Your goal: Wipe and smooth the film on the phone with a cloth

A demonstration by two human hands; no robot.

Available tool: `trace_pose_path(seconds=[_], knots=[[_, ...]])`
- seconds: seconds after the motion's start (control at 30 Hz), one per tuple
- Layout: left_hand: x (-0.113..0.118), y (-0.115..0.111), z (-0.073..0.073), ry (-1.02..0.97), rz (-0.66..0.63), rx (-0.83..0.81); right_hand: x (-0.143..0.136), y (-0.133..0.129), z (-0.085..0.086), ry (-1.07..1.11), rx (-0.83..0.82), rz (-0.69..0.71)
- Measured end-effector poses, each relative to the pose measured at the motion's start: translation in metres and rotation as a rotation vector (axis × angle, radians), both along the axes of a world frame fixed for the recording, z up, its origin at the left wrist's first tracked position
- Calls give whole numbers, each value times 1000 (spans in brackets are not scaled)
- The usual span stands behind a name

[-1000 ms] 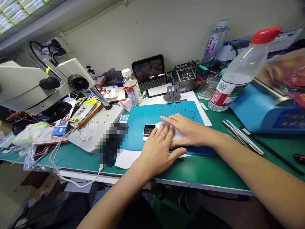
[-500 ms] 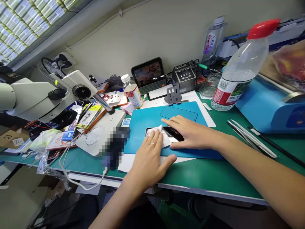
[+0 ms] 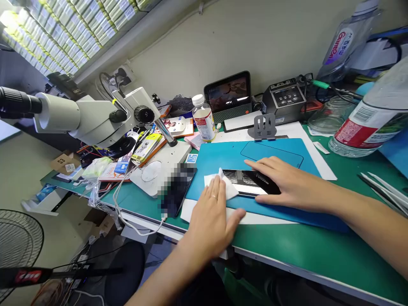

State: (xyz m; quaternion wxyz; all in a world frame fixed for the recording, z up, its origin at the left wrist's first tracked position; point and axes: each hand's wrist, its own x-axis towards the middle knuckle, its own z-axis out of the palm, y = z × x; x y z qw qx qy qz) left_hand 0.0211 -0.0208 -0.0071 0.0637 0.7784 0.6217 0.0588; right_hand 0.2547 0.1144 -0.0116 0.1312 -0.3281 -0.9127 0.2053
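A phone (image 3: 245, 183) with a dark, glossy face lies on the blue mat (image 3: 223, 154). My left hand (image 3: 212, 212) presses a white cloth (image 3: 230, 190) down at the phone's left end, its fingers lying flat and the thumb apart. On the phone's right end rests my right hand (image 3: 280, 182), with thumb and index finger spread along its two long edges. The cloth hides the phone's left end. Above the phone, a phone-shaped outline (image 3: 272, 154) is drawn on the mat.
A microscope (image 3: 95, 119) and a second phone (image 3: 180, 191) with a cable are left. Behind the mat stand a small bottle (image 3: 204, 121), a screen (image 3: 229, 93) and a black device (image 3: 283, 102). A large bottle (image 3: 363, 127) and tweezers (image 3: 385, 191) are right.
The view has swung left, so the bench things appear farther right. My left hand and the cloth have slid left relative to the phone, uncovering more of its face. My right hand stays on the phone.
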Motion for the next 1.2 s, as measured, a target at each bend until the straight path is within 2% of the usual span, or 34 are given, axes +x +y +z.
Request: trace_pose_path(seconds=[0.13,0.27,0.4,0.6,0.67,0.73,0.87,0.93,1.0,1.13,1.2], knots=[[3,-18,1,-28,3,-56,2,2,-4,17,4,-11],[8,2,7,-92,21,-98,2,3,-5,28,16,-8],[14,18,8,-102,55,-52,0,3,-3,48,31,-4],[24,-17,2,-16,85,-22,-1,1,0,41,14,-12],[23,-20,4,-3,81,-41,-1,1,0,35,4,-19],[22,-10,7,-4,79,-49,-2,0,1,39,1,-24],[22,23,10,-22,87,-31,-2,-1,2,53,13,-22],[23,29,9,-23,93,-11,-2,-3,4,65,21,-14],[24,23,6,-12,99,-2,-2,-4,5,76,19,-5],[21,-9,-3,4,102,-6,-2,-4,6,48,-6,-10],[18,-16,-5,3,97,2,-2,-4,5,48,-6,-10]])
